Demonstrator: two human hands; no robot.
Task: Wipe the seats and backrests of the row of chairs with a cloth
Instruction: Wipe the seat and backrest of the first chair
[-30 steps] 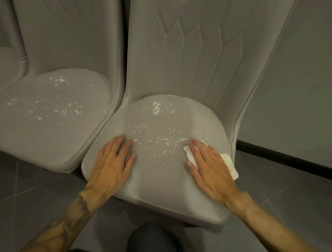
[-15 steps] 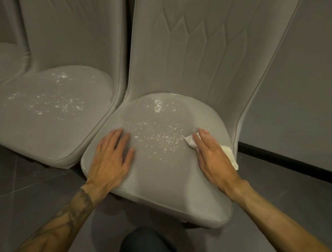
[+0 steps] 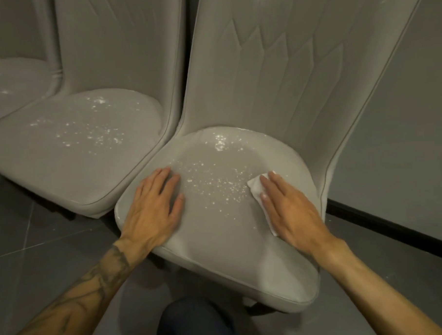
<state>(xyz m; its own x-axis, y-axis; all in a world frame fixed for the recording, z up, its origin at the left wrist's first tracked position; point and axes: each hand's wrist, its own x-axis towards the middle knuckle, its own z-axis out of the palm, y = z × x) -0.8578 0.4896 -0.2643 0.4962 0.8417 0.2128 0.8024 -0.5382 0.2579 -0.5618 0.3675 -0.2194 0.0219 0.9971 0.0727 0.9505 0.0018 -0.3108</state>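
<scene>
A row of grey upholstered chairs stands against the wall. The right chair's seat is speckled with white crumbs in its middle. Its tall quilted backrest carries a white smear near the top. My right hand lies flat, fingers straight, pressing a white cloth onto the seat's right side. Most of the cloth is hidden under the palm. My left hand rests flat on the seat's left front. The middle chair's seat also bears white specks.
A third chair's seat shows at the far left. The grey wall with a black skirting strip runs right of the chairs. Grey floor tiles lie in front, and my knee is below the seat.
My right hand has slid the cloth away from me along the seat's right side, toward the crumbs. The left hand has stayed in place.
</scene>
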